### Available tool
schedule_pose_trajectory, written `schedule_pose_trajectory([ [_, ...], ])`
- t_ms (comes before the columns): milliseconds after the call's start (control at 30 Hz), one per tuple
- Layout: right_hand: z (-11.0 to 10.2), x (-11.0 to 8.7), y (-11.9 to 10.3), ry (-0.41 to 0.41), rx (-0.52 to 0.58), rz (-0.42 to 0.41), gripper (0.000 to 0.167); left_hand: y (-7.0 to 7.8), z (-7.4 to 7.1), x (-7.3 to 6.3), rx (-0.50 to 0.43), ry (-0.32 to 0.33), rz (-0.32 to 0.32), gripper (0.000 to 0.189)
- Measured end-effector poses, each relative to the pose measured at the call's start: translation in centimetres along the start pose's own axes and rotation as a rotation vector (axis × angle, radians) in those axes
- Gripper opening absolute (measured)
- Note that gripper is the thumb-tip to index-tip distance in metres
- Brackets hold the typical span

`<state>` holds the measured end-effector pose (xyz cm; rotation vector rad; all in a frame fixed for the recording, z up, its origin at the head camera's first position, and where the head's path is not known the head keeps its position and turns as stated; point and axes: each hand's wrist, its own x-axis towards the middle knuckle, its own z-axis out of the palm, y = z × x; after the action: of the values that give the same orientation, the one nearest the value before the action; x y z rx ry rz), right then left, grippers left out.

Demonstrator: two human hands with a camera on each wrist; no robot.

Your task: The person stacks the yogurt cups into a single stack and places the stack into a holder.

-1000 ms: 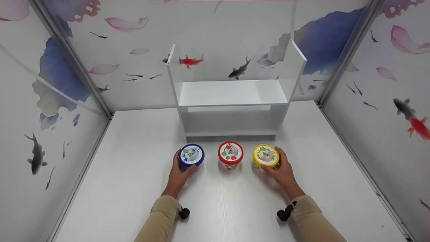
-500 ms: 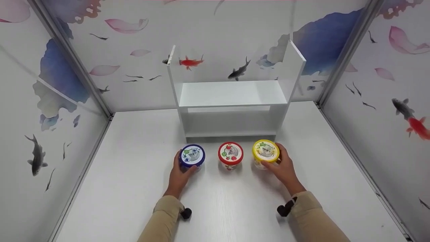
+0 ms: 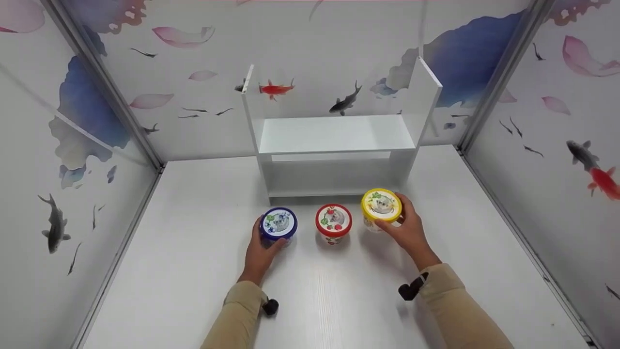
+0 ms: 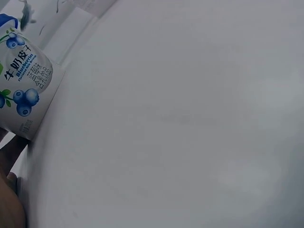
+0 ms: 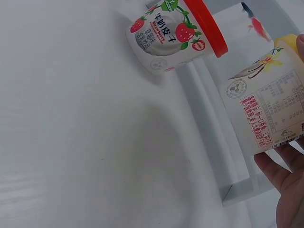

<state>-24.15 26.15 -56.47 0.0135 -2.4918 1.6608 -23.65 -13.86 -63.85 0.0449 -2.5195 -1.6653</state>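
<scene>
My right hand (image 3: 407, 228) grips a tub with a yellow lid (image 3: 381, 205), raised off the table; a vanilla flower and a text label show on its side in the right wrist view. At the left, my left hand (image 3: 260, 252) curls around a blue-lidded tub (image 3: 278, 223), which stands on the table. Blueberries are printed on that tub's side (image 4: 23, 80) in the left wrist view. Between the two stands a red-lidded strawberry tub (image 3: 333, 221), touched by neither hand.
Behind the tubs stands a white two-level shelf (image 3: 336, 134) with tall side panels. The white table (image 3: 193, 203) is enclosed by walls (image 3: 310, 43) printed with fish and petals. A black wrist camera (image 3: 411, 288) sits at the right cuff.
My right hand has lifted the yellow-lidded tub off the table and moved it a little toward the shelf. The left hand and the blue-lidded tub have stayed nearly in place.
</scene>
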Motion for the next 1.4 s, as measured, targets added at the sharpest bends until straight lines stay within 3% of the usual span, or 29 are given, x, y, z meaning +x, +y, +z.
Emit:
schedule_pose_trajectory([
  [433, 0.9, 1.0, -2.5, 0.005, 0.018, -0.093, 0.101, 0.1, -0.3, -0.1, -0.014, -0.002, 0.001, 0.106],
  [733, 2.1, 1.3, -3.6, 0.012, 0.012, -0.1, 0.099, -0.2, -0.2, -0.1, 0.003, 0.003, -0.003, 0.105],
  [1233, 4.8, 1.4, -5.3, -0.027, 0.066, -0.181, 0.097, -0.3, -0.2, 0.1, 0.006, 0.018, 0.022, 0.103],
  [1400, 5.6, 1.4, -5.8, -0.039, 0.064, -0.162, 0.098, -0.2, -0.1, 0.1, 0.001, 0.018, 0.03, 0.103],
])
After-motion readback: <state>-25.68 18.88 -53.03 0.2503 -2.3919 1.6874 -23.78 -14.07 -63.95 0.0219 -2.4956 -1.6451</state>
